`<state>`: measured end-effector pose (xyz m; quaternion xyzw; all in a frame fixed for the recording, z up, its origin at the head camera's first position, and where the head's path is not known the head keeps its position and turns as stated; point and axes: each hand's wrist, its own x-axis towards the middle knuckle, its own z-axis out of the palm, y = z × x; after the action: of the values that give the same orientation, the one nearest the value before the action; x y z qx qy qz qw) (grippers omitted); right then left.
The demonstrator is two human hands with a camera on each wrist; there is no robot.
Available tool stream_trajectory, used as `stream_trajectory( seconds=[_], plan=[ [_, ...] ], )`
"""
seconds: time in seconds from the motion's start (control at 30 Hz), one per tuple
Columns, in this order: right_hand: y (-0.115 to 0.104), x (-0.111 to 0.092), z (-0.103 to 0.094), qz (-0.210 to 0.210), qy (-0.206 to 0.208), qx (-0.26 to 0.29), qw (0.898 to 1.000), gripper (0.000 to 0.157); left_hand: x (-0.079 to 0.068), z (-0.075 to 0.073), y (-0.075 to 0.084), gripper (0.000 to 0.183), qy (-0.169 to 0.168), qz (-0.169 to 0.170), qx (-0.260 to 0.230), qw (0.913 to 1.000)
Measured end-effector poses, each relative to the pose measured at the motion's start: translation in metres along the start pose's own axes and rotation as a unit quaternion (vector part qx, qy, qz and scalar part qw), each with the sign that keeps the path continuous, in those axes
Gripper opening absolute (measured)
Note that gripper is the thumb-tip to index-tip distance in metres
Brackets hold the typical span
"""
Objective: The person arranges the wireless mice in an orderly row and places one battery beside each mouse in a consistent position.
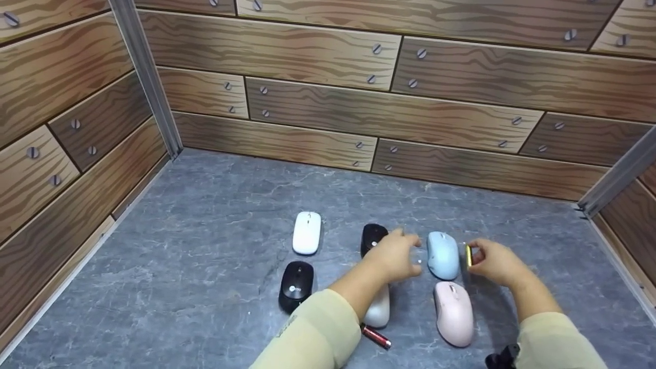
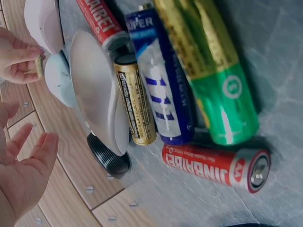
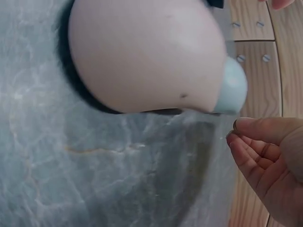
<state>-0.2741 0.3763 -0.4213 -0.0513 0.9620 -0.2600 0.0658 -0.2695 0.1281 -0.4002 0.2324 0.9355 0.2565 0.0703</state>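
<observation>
My right hand [image 1: 494,261] pinches a small gold battery [image 1: 469,255] between thumb and fingertips, just right of a light blue mouse [image 1: 443,255]. Only an edge of the battery shows in the right wrist view. With fingers spread and nothing in them, my left hand [image 1: 392,256] hovers left of the blue mouse, partly covering a black mouse [image 1: 373,237]. Nearer the front lies a pink mouse [image 1: 454,313]. A silver-white mouse [image 1: 378,309] is partly hidden by the left arm.
A white mouse [image 1: 307,233] and another black mouse [image 1: 296,284] lie to the left. Red [image 2: 215,166], blue [image 2: 161,80], gold [image 2: 136,101] and green-gold batteries [image 2: 208,71] lie together beside the silver-white mouse. Wood-patterned walls [image 1: 307,97] enclose the grey surface.
</observation>
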Motion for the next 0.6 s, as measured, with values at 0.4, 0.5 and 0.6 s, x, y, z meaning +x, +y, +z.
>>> stream_trajectory(
  seconds=[0.4, 0.5, 0.6],
  plan=[
    [0.006, 0.009, 0.014, 0.021, -0.029, -0.020, 0.999, 0.050, -0.005, -0.001, -0.004, 0.042, -0.005, 0.039, 0.041, 0.9984],
    [0.005, 0.010, 0.015, 0.030, -0.037, -0.011, 0.999, 0.052, -0.005, 0.000, -0.005, 0.042, -0.007, 0.045, 0.048, 0.9978],
    [0.005, 0.011, 0.015, 0.034, -0.042, -0.006, 0.999, 0.054, -0.005, 0.001, -0.006, 0.042, -0.012, 0.046, 0.056, 0.9973]
  ],
)
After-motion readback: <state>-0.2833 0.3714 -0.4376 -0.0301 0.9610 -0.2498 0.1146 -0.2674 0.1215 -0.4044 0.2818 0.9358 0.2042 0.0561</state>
